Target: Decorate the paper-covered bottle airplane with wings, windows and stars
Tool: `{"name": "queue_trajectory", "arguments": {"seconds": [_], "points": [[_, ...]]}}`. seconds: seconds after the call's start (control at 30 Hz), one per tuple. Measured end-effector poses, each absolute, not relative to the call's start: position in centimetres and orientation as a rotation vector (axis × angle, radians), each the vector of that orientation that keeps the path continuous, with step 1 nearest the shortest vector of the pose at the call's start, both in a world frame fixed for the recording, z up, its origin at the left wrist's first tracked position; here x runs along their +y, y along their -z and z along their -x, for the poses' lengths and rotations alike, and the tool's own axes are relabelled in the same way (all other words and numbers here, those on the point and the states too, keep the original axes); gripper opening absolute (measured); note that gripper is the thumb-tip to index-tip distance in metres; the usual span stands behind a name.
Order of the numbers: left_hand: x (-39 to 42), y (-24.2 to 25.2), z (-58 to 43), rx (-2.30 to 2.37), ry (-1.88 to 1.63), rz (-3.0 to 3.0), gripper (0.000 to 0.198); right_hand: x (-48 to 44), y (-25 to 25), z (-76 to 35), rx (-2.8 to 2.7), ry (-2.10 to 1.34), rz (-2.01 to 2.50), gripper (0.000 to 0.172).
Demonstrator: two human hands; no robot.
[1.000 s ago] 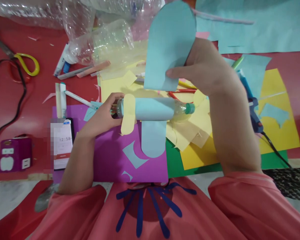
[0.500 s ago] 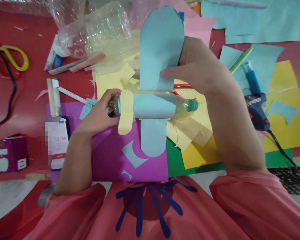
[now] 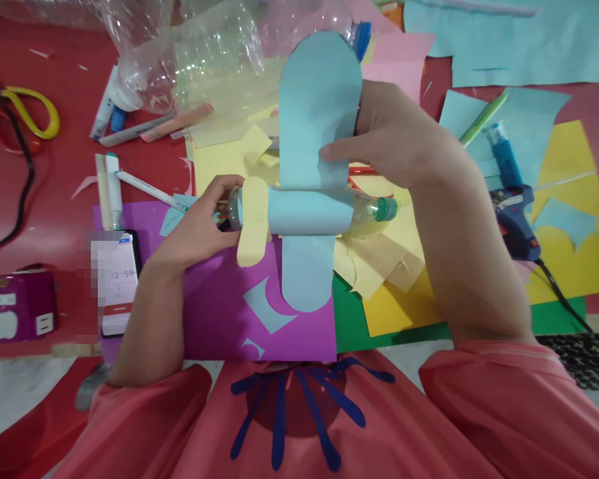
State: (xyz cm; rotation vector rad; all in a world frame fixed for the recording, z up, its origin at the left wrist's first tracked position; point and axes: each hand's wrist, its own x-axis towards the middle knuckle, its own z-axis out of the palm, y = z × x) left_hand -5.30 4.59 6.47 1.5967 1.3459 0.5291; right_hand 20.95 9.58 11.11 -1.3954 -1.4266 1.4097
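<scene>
A small plastic bottle (image 3: 364, 216) with a green cap lies sideways, wrapped in light blue paper. A blue paper wing (image 3: 307, 276) hangs from its near side and a yellow paper strip (image 3: 253, 223) crosses its base end. My left hand (image 3: 202, 223) grips the bottle's base, fingers closed round it. My right hand (image 3: 399, 140) pinches a second rounded blue paper wing (image 3: 317, 106) between thumb and fingers. That wing's lower edge touches the far side of the bottle's blue wrap.
Purple (image 3: 219, 313), green and yellow paper sheets lie under the work. A blue glue gun (image 3: 512, 209) with its cord lies at the right. Empty clear bottles (image 3: 194, 60), pens, yellow-handled scissors (image 3: 27, 110), a phone (image 3: 117, 283) and a purple power block (image 3: 20, 306) sit left and behind.
My right hand has lowered the blue wing from above the bottle until its edge meets the blue wrap. The left hand has kept its grip on the bottle.
</scene>
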Motion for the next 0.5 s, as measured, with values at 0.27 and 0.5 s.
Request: {"name": "queue_trajectory", "arguments": {"seconds": [0.27,0.5], "points": [[4.43,-7.27,5.07,1.371,-0.426,-1.649,0.077,9.18,-11.37,-21.38,-1.489,-1.412,1.463,0.029],[4.39,-7.42,4.93,1.393,-0.403,-1.697,0.074,9.04,-11.55,-21.36,-1.499,-1.401,1.509,0.026]]}}
